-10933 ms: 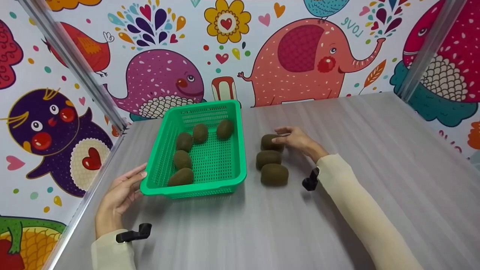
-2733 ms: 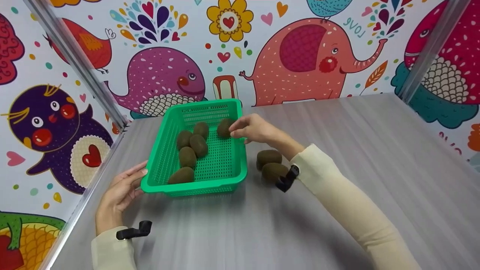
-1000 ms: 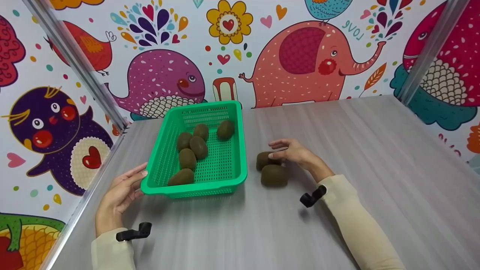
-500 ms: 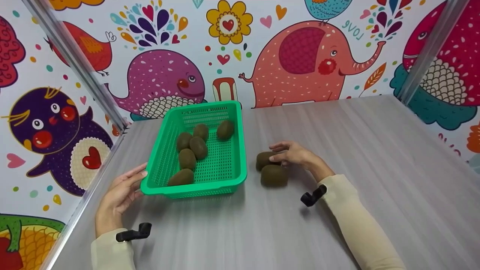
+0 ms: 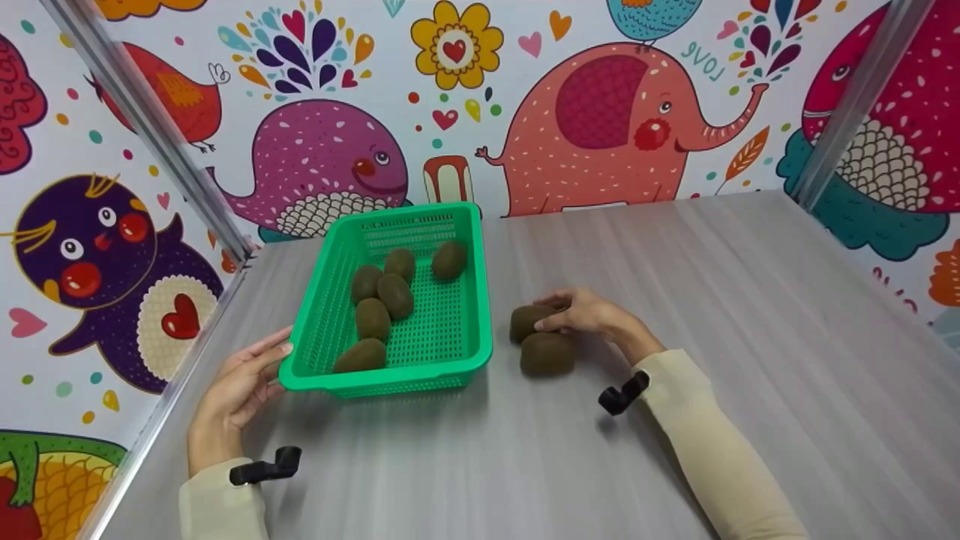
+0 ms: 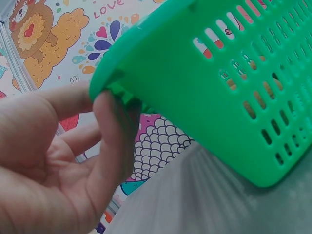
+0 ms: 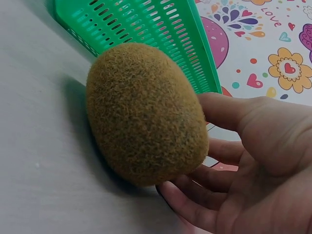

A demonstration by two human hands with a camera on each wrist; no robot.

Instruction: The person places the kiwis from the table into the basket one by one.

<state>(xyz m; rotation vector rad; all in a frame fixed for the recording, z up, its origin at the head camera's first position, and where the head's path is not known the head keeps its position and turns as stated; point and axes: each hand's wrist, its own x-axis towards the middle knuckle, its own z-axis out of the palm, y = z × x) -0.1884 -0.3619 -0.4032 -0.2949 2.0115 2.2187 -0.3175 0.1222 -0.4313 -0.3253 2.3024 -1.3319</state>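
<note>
My left hand (image 5: 236,397) holds the near left corner of a green plastic basket (image 5: 409,375), its fingers and thumb at the rim (image 6: 129,41). Several brown kiwis (image 5: 373,319) lie inside, most along the left side and one kiwi (image 5: 448,260) by the far right. Two more kiwis sit on the table to the right of the basket. My right hand (image 5: 592,313) grips the farther kiwi (image 5: 527,322) between thumb and fingers. The nearer kiwi (image 5: 547,355) lies just in front of it. In the right wrist view a fuzzy kiwi (image 7: 146,114) hides the fingertips.
The grey table (image 5: 720,300) runs back to a wall (image 5: 465,165) with cartoon animals. Metal posts (image 5: 150,127) stand at the left and right corners. A black wrist camera (image 5: 624,394) sits by the right sleeve.
Since the earliest frame, one kiwi has gone from the table into the basket. Over the last second my right hand has closed round the farther table kiwi. The left hand stays put.
</note>
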